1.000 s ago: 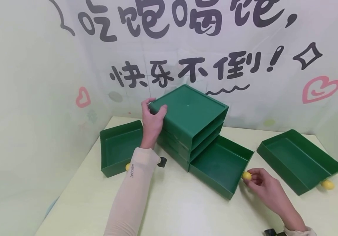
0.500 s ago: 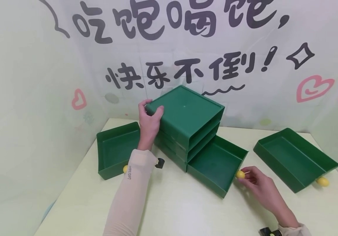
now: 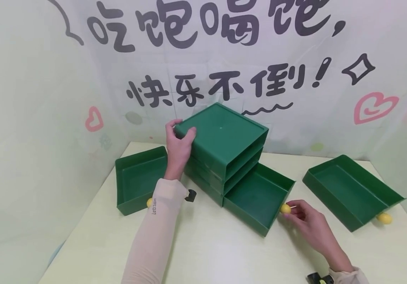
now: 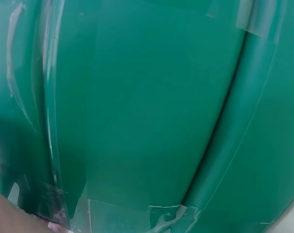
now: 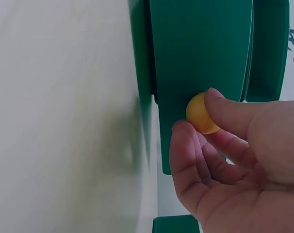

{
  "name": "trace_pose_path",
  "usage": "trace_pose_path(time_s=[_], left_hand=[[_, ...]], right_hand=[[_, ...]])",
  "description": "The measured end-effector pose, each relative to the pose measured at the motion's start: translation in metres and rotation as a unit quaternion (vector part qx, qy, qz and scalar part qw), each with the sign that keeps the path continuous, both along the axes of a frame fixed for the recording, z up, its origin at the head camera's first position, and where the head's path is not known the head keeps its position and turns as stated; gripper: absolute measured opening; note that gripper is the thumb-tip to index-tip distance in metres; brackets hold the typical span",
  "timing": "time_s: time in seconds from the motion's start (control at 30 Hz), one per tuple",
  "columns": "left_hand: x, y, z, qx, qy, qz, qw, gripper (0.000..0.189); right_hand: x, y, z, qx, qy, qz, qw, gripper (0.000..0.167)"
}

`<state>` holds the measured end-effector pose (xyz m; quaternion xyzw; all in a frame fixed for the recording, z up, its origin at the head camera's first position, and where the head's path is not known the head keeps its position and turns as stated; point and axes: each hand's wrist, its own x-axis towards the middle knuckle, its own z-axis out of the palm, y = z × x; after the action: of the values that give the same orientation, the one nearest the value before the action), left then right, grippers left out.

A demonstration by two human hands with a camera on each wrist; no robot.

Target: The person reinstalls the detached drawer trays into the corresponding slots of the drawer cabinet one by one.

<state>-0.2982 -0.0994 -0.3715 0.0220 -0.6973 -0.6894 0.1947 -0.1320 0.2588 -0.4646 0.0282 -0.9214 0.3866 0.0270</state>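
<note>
A green plastic drawer cabinet (image 3: 221, 134) stands mid-table, its upper two slots open at the front. From its lowest slot a green drawer (image 3: 260, 193) juts out toward the right. My left hand (image 3: 179, 148) grips the cabinet's back left top edge, thumb on top and fingers over the far side. In the left wrist view, the cabinet's side wall (image 4: 137, 107) fills the picture, with clear tape along the seams. My right hand (image 3: 311, 225) pinches the round yellow knob (image 5: 198, 114) on the drawer's front panel (image 5: 200, 48) between thumb and fingers.
A loose green drawer (image 3: 141, 177) lies on the table (image 3: 207, 252) at left, its yellow knob (image 3: 149, 202) partly behind the left sleeve. Another green drawer (image 3: 349, 193) with a yellow knob (image 3: 384, 218) lies at right. A printed wall covering (image 3: 146, 39) rises behind.
The lowest drawer has slid slightly farther into the cabinet, with my right hand moving left along with its knob. My left hand keeps its grip on the cabinet. The head view has shifted slightly.
</note>
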Motion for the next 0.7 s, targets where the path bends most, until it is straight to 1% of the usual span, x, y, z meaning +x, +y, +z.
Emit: trace_pose_path(time_s=[0.23, 0.37, 0.7], left_hand=[[0.001, -0.001, 0.000, 0.000, -0.001, -0.005, 1.0000, 0.054], [0.000, 0.000, 0.000, 0.000, -0.002, -0.006, 1.0000, 0.054], [-0.001, 0.001, -0.001, -0.005, -0.001, 0.007, 1.0000, 0.055]], right_hand=[[-0.003, -0.003, 0.004, 0.010, -0.016, -0.005, 0.9998, 0.033], [-0.005, -0.004, 0.005, 0.004, -0.022, -0.008, 0.9997, 0.034], [-0.011, -0.011, 0.005, -0.013, -0.046, -0.012, 0.9988, 0.036]])
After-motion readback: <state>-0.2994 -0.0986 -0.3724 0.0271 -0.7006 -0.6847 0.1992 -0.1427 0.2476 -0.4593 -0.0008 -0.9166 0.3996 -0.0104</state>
